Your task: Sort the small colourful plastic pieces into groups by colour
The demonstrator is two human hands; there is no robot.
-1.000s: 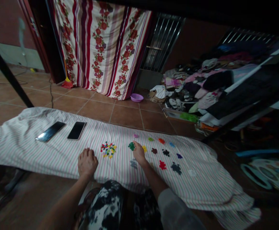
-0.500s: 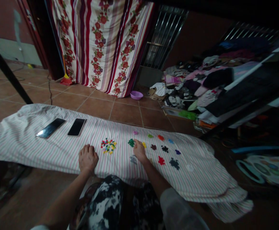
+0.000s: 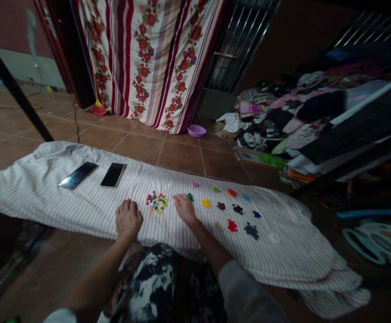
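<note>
On the striped cloth lies a pile of small mixed-colour pieces. My left hand rests palm down just left of it, fingers curled together; anything beneath them is hidden. Right of the pile, my right hand hovers with fingers pinched, too small to tell what is between them. It partly covers the green pieces. Farther right are single-colour groups, among them yellow, brown, black, red and dark grey.
Two phones, one and another, lie on the cloth's left part. Beyond it are a purple basin, a hanging floral curtain and heaped clothes. Dark poles slant at both sides.
My right hand has moved left, from the green and yellow groups toward the mixed pile. My left hand stays beside the pile. The whole view has shifted slightly.
</note>
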